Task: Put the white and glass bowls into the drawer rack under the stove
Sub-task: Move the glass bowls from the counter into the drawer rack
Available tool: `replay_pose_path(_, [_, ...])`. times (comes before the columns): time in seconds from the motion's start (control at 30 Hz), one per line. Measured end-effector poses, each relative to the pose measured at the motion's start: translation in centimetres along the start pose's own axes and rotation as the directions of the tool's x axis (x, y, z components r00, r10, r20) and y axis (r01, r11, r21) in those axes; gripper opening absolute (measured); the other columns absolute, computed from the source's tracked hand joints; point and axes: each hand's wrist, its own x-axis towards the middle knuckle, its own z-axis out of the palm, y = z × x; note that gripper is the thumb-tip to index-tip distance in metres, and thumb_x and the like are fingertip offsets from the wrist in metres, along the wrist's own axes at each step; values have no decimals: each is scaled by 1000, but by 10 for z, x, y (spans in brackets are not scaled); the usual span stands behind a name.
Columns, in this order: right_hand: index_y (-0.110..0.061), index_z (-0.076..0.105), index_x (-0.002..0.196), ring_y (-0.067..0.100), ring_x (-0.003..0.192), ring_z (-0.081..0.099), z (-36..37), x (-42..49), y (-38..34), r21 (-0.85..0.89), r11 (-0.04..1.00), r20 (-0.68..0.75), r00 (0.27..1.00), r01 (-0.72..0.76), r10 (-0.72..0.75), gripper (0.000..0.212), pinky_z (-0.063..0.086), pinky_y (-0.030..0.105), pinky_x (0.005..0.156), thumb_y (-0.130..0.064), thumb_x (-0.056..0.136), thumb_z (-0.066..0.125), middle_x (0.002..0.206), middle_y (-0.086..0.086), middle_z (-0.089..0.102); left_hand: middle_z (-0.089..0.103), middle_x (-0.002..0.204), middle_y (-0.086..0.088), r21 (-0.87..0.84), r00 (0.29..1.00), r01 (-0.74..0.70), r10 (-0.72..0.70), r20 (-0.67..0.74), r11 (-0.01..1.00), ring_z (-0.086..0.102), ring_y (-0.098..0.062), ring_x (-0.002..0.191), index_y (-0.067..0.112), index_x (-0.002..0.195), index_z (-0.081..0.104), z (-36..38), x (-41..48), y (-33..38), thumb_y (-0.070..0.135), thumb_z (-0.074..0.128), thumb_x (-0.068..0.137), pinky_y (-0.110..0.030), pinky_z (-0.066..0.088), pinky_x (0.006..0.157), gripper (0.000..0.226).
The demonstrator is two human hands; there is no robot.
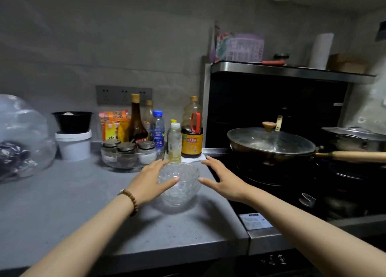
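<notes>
A stack of clear patterned glass bowls (181, 190) stands on the grey counter (62, 209), just left of the stove. My left hand (151, 179) is spread at the stack's left side, thumb over the rim, fingers apart. On the right side my right hand (222, 179) is spread a little away from the bowls, not touching them. Neither hand holds anything. No white bowl and no drawer rack is in sight; the space under the stove is cut off by the frame's lower edge.
Behind the bowls stand sauce and water bottles (191, 130) and a glass dish of spice jars (129, 155). A white tub (73, 144) with a black bowl sits at the left. A lidded pan (270, 145) with a wooden handle is on the black stove (292, 193).
</notes>
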Motion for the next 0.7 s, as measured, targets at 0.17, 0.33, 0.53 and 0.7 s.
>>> replay_pose_path(0.17, [-29,37,140,11,145,16,21,20,-6,-7,1000,29,1000,-2,2,62,16,27,114,-50,86,57,158,-6,13,40,146,6,-148,999,41,-37,28,988,41,-14,130,31,137,39,8,3,-12,68,58,72,-29,35,104,77])
replay_pose_path(0.33, [-28,58,118,10,140,28,33,24,-5,-29,1000,91,996,9,-6,40,20,25,112,-48,84,61,154,-5,26,50,131,14,-324,995,73,-49,83,943,42,-1,113,35,121,52,17,3,-23,73,60,57,-21,34,93,75])
replay_pose_path(0.53, [-25,65,85,6,121,46,37,22,-4,22,999,27,999,35,-35,19,31,23,105,-43,80,67,133,-7,51,64,99,15,-402,999,50,-51,9,914,56,0,98,32,83,56,29,3,-36,73,64,54,-21,44,83,51])
replay_pose_path(0.7, [-14,68,82,7,107,56,32,23,-8,70,996,-14,998,55,-54,25,41,24,96,-39,80,69,117,-3,64,60,94,15,-457,999,16,-30,-24,889,48,14,88,25,72,51,30,6,-34,70,66,55,-8,33,74,50])
